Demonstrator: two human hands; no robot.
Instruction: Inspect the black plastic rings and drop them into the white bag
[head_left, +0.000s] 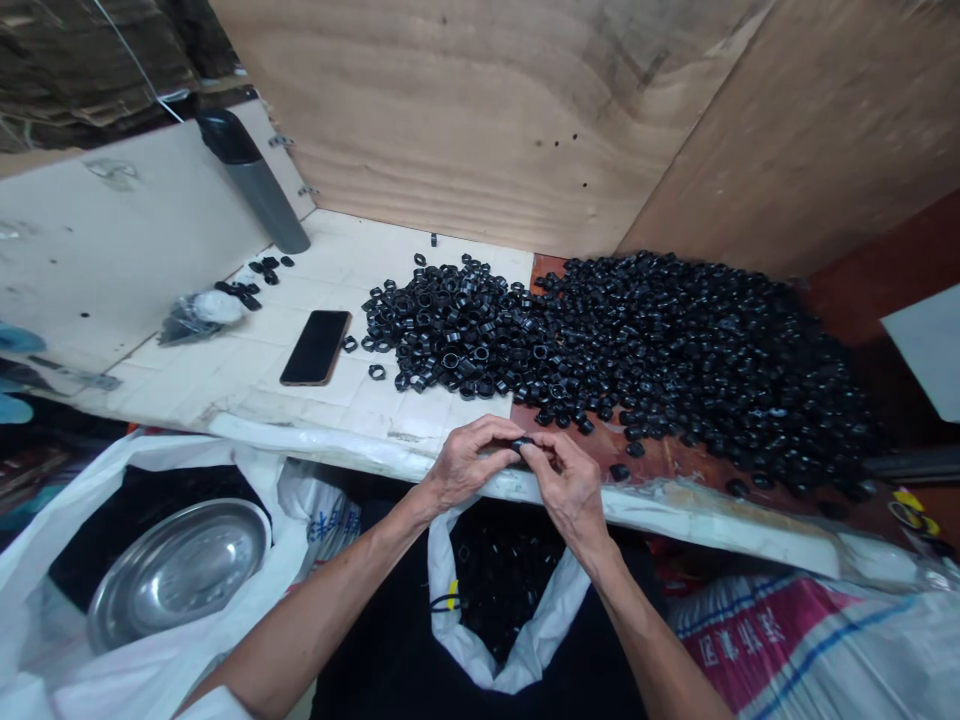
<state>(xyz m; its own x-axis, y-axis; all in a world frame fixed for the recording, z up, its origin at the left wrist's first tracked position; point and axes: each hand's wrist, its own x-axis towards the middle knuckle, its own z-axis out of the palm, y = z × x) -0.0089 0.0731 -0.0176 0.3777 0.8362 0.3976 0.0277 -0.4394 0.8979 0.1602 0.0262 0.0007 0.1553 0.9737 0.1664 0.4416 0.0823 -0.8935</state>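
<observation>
Wood (pixel 480 120) stands behind the worktop (pixel 356 412), with a phone (pixel 316 348) at ten o'clock. The left hand (pixel 465 464) and right hand (pixel 571 492) pinch a black part (pixel 523 443); a loose pinch could drop it into the bag (pixel 466 655) at six o'clock. It's between their fingertips. A pile (pixel 660 350) sits at two o'clock.

Pale and reddish-brown bench (pixel 360 410), heaped small black parts (pixel 630 340), dark-screened phone (pixel 316 348), grey bottle (pixel 266 195)
</observation>
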